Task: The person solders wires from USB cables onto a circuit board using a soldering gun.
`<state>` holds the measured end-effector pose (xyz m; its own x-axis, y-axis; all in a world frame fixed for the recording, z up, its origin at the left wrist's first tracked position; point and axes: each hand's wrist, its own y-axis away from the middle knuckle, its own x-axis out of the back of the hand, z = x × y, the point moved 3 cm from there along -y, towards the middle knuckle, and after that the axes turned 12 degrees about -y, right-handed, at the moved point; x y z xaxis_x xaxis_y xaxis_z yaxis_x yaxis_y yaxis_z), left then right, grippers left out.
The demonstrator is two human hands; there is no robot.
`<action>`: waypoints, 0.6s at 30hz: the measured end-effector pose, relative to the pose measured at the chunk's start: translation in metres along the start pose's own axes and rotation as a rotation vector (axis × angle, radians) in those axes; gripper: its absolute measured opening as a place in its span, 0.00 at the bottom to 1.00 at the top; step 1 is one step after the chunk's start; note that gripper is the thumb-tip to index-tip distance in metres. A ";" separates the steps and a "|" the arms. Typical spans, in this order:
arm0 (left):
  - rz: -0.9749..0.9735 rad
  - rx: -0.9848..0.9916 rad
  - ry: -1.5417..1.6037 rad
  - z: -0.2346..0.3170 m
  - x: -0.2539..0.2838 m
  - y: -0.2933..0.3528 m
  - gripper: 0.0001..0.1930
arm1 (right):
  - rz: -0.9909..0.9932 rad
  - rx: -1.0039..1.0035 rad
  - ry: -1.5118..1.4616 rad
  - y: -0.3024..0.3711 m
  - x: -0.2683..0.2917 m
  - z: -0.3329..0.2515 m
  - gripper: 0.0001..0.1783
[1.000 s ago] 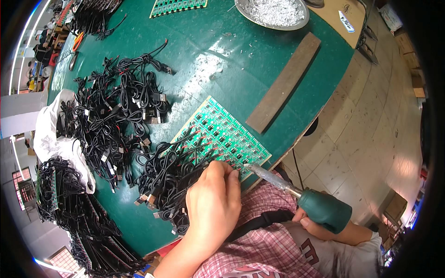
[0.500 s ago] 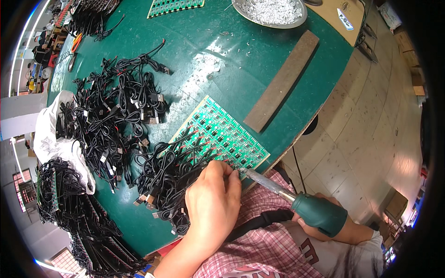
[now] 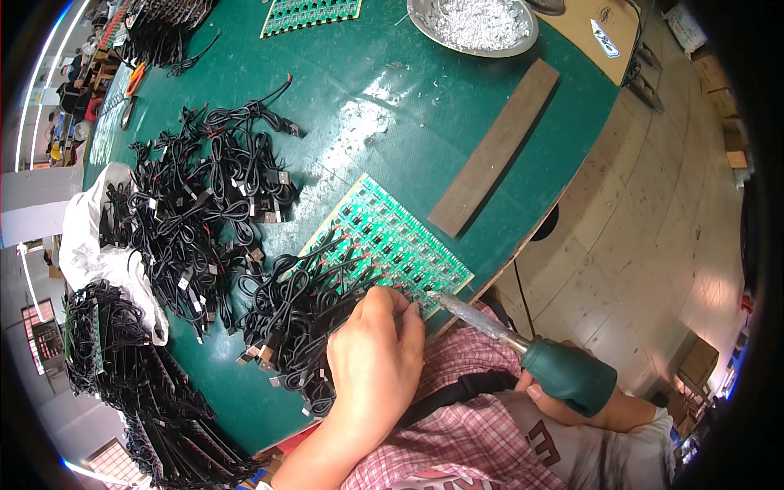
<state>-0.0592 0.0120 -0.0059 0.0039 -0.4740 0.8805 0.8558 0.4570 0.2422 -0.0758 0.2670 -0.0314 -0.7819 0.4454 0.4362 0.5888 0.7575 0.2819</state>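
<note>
A green printed circuit board (image 3: 392, 237) lies on the table with rows of black components. Black USB cables (image 3: 286, 310) with red wire ends run onto its left part and pile up beside it. My left hand (image 3: 377, 351) is closed at the board's near edge, pinching what looks like the wire end of a cable, mostly hidden by the fingers. My right hand (image 3: 535, 390) grips a soldering iron (image 3: 569, 378) by its dark green handle. The grey tip points left, over the near corner of the board, just beyond my left fingertips.
A brown bar (image 3: 496, 151) lies beyond the board. Farther off stand a metal bowl of silvery scraps (image 3: 478, 28) and another board (image 3: 310, 12). More cables (image 3: 204, 188) lie left, by a white bag (image 3: 90, 237). Orange-handled pliers (image 3: 135, 79) lie far left. The table edge (image 3: 563, 196) runs along the right.
The soldering iron's tip has moved slightly away from me and right, lifting off from beside my left fingertips. My left hand stays nearly in place.
</note>
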 end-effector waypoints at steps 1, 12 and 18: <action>-0.020 0.016 0.007 0.001 0.001 0.001 0.07 | 0.004 0.001 0.006 -0.001 0.002 -0.004 0.15; -0.007 0.020 -0.066 -0.001 0.002 0.015 0.08 | 0.524 0.201 -0.618 -0.084 0.078 -0.026 0.15; 0.082 -0.156 -0.146 -0.007 -0.007 0.006 0.09 | 0.666 0.244 -0.499 -0.163 0.113 -0.021 0.14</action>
<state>-0.0503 0.0131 -0.0135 0.0116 -0.3212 0.9469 0.9252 0.3626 0.1116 -0.2563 0.1842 -0.0103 -0.3223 0.9466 0.0031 0.9402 0.3205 -0.1150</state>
